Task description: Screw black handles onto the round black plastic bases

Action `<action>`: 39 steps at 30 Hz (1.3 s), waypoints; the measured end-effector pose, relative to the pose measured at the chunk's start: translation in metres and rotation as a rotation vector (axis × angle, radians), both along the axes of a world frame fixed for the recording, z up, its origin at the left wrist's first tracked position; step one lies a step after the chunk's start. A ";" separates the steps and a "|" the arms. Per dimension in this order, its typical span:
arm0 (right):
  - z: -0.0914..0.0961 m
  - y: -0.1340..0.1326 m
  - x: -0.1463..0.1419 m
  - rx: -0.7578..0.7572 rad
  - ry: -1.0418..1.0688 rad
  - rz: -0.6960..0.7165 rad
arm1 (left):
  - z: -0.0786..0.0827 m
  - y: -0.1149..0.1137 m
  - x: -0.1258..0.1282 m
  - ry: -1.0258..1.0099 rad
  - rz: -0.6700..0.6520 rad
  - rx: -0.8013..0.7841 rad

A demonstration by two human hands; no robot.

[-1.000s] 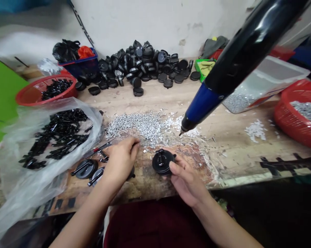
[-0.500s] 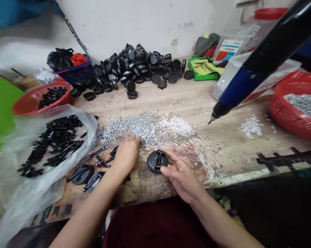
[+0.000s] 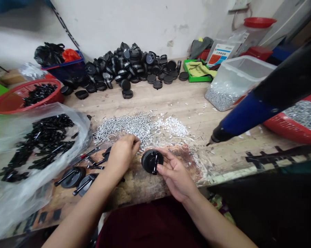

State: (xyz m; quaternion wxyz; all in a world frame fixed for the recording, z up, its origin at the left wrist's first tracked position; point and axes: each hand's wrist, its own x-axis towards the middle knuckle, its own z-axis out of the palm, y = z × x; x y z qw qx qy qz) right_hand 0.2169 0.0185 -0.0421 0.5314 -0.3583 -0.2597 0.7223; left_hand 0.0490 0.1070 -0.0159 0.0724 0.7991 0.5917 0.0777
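Observation:
My right hand (image 3: 174,174) grips a round black disc (image 3: 149,161) with a small black lever on its face, holding it upright by the rim just above the workbench. My left hand (image 3: 123,155) rests with curled fingertips at the edge of a pile of silver screws (image 3: 121,125); its fingers hide whether a screw is between them. Beside that pile lie small white plastic bits (image 3: 172,125). Two similar lever discs (image 3: 71,177) lie left of my left hand. A black and blue electric screwdriver (image 3: 250,112) hangs in the air at right, its tip above the bench.
A clear plastic bag of black parts (image 3: 36,144) lies at left, with a red basket (image 3: 23,98) behind it. A heap of black discs (image 3: 127,65) stands against the wall. At right are a clear tub of screws (image 3: 235,81) and a red basket (image 3: 292,127).
The whole scene has shifted left in view as my head turned. My right hand has turned the disc more upright and brought it closer to my left hand.

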 end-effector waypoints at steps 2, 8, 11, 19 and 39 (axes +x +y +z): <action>0.001 0.000 -0.001 0.013 0.000 -0.028 | 0.010 -0.017 0.001 -0.136 -0.014 0.042; 0.009 -0.003 -0.006 0.078 -0.109 -0.054 | 0.024 -0.067 0.010 -0.801 -0.119 0.169; 0.012 -0.004 -0.009 0.131 -0.147 -0.066 | 0.020 -0.072 0.012 -0.874 -0.107 0.197; 0.018 -0.008 -0.011 0.197 -0.213 -0.054 | 0.015 -0.075 0.007 -0.925 -0.139 0.277; 0.025 -0.010 0.002 0.183 -0.271 0.042 | 0.025 -0.076 -0.007 -0.557 -0.387 0.432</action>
